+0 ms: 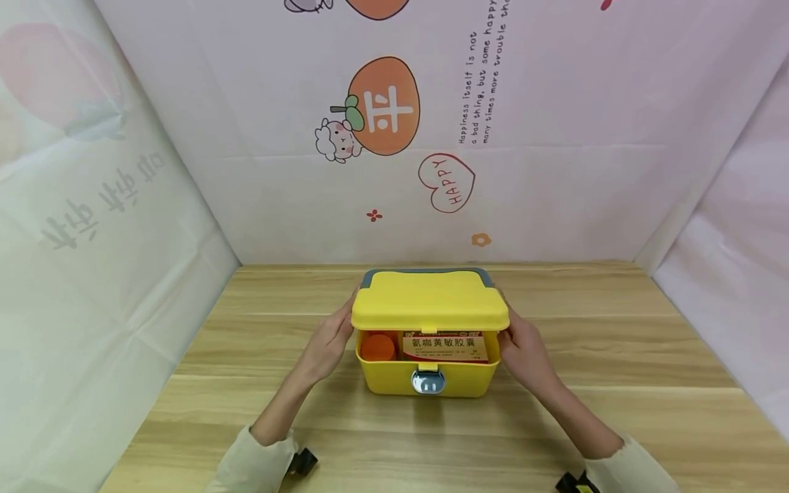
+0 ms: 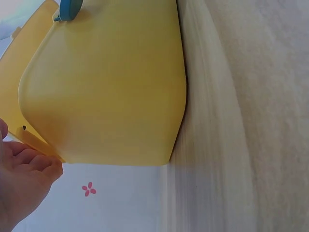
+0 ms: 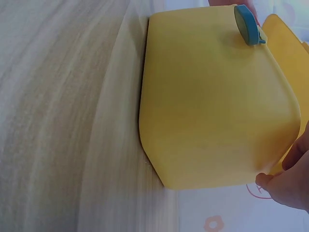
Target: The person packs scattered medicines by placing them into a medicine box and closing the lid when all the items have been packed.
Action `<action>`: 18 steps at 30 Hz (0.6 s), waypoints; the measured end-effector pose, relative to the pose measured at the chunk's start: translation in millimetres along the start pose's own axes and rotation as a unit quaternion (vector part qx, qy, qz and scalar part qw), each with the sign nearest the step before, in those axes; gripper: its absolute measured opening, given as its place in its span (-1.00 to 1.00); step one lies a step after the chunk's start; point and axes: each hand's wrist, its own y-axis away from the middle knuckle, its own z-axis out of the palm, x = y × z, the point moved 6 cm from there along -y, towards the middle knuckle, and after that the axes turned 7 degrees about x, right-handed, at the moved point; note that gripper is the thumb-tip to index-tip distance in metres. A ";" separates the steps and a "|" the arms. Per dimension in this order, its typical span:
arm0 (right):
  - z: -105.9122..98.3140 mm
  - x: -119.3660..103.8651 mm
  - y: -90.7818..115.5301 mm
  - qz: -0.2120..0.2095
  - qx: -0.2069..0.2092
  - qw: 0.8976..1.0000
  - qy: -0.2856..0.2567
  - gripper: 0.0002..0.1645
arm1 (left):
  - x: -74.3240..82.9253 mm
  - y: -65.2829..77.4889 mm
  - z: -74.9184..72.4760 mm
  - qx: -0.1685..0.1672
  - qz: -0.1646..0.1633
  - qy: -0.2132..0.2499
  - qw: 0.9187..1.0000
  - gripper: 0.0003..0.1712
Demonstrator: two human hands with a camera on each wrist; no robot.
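Note:
A yellow storage box (image 1: 385, 380) with a silver front latch (image 1: 428, 381) stands on the table, its yellow lid (image 1: 431, 305) partly raised. Through the front gap show a medicine carton (image 1: 445, 348) with Chinese print and a round orange cap (image 1: 378, 347); anything deeper inside is hidden. On the box's left side my left hand (image 1: 327, 346) holds the lid near its rear corner, fingers curled in the left wrist view. My right hand (image 1: 527, 352) grips the opposite rear corner of the lid, thumb and fingers bent around its edge in the right wrist view.
The wood-grain table (image 1: 246, 404) runs back to a printed white cloth (image 1: 555, 205). More white cloth hangs along the left and right sides. A black wrist device (image 1: 302, 463) sits by the left sleeve, and another (image 1: 574, 483) by the right sleeve.

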 end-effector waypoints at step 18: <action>1.2 11.8 8.3 0.055 -0.042 0.996 -0.050 -0.39 | 0.6 7.0 3.0 -0.018 -0.001 0.011 1.000 -0.44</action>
